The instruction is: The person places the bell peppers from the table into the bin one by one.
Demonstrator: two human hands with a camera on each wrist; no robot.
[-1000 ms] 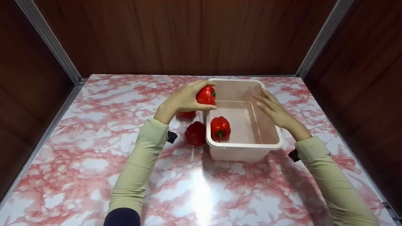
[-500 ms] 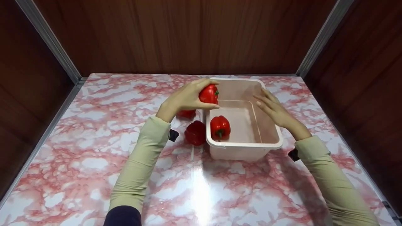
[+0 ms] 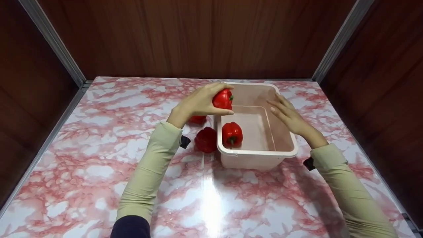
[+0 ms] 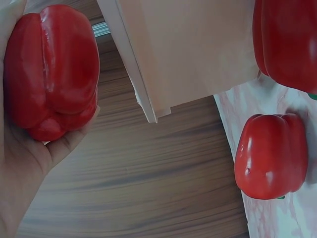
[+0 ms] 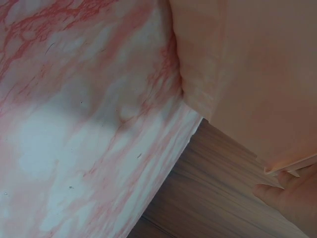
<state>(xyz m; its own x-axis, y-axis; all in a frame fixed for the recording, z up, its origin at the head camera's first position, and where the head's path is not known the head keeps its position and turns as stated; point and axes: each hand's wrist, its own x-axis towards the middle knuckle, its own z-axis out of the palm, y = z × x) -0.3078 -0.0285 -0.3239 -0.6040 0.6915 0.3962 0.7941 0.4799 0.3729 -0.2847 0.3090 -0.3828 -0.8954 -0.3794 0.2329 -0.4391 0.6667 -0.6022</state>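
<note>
My left hand [image 3: 198, 102] grips a red bell pepper [image 3: 223, 99] and holds it over the left rim of a pale pink plastic tub [image 3: 261, 153]. The left wrist view shows that pepper [image 4: 52, 69] cupped in my palm beside the tub's wall [image 4: 188, 49]. A second red pepper [image 3: 232, 134] lies inside the tub at its near left corner. Two more red peppers [image 3: 206, 139] [image 3: 197, 119] sit on the marble table just left of the tub. My right hand [image 3: 287, 113] rests with straight fingers on the tub's right rim; its fingers [image 5: 290, 196] show under the rim.
The pink and white marble tabletop [image 3: 99, 158] is boxed in by dark wood panels at the back and both sides, with metal strips at the corners. A bright glare streak lies on the table in front of the tub.
My left hand has carried the pepper slightly to the right, further over the tub's left rim. The right hand, the tub and the other peppers have stayed put.
</note>
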